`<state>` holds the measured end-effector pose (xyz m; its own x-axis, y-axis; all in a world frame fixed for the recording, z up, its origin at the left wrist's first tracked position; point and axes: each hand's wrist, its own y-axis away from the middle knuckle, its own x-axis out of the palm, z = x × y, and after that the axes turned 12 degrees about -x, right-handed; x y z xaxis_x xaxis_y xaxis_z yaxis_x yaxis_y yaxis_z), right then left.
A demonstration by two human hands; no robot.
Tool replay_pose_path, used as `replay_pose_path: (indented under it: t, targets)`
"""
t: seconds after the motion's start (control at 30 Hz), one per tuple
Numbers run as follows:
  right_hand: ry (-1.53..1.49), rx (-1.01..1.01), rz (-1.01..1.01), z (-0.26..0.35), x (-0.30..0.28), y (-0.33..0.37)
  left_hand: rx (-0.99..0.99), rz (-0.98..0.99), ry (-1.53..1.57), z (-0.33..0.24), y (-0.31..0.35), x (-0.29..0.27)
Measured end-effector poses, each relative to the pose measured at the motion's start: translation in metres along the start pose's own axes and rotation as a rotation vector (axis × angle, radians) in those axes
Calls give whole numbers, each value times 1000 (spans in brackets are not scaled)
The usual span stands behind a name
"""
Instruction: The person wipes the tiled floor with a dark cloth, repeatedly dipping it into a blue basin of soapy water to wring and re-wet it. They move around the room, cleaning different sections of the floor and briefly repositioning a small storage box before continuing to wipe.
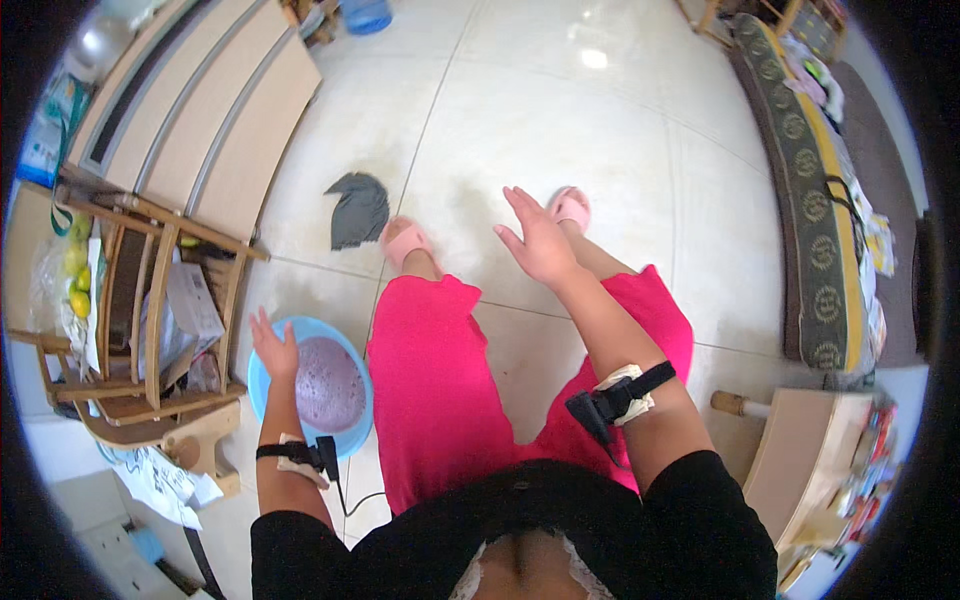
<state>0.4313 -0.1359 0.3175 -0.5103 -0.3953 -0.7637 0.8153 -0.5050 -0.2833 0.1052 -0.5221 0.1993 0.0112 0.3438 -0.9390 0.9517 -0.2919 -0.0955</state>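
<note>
My left hand [274, 348] is held over the left part of a light blue basin [258, 385], fingers spread and nothing in them. Cloudy, foamy water [332, 385] fills the basin, which rests on the floor to my left. Out in front, above the floor between my legs, my right hand [537, 240] is stretched out, empty, with the thumb apart from the fingers. A dark grey cloth [360, 212] lies crumpled flat on the tiles, just left of my left pink slipper [404, 240]. Straps with black devices sit round both forearms.
Wooden chairs [158, 300] holding bags, boxes and yellow-green fruit stand left, beside a pale cabinet [200, 90]. Along the right runs a padded bench [805, 200]. At the lower right is a shelf [800, 460] with small items. White tiled floor [560, 100] stretches ahead.
</note>
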Motion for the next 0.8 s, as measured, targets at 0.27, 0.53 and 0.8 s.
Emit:
replay_pose_path:
  t: [0.27, 0.53, 0.8]
  targets:
    - [143, 10, -182, 36, -99, 51, 37, -135, 29, 5, 16, -83]
    - [139, -30, -299, 46, -147, 78, 58, -208, 115, 18, 53, -117]
    - [102, -24, -381, 21, -140, 94, 40, -219, 13, 17, 71, -140]
